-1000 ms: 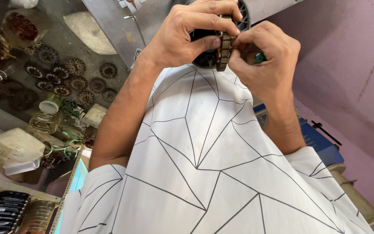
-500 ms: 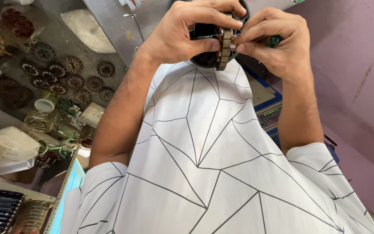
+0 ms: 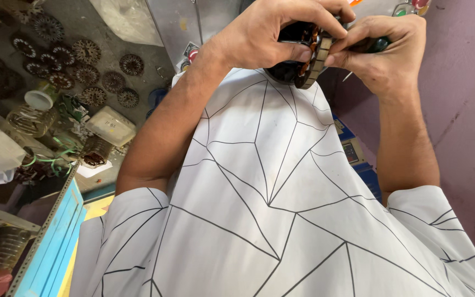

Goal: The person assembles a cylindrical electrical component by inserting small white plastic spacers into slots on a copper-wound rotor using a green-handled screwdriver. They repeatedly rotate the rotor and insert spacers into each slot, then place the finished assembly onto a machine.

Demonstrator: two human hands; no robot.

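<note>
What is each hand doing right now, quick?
Left hand: closed around a dark round wound motor core, held up in front of the chest.
Right hand: closed on a green-handled tool, fingertips pressed against the core's edge.

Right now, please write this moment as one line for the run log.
left hand: grips round wound coil core | right hand: pinches core rim, holds green-handled tool | below: white shirt

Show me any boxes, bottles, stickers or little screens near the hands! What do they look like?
Plastic jar: far left, lying tilted, clear with a white cap.
Plastic box: right of the jar, rectangular, cloudy white lid.
Sticker: on the grey metal panel, small, with a red dot.
Blue device: below the right hand, small square panel.
</note>
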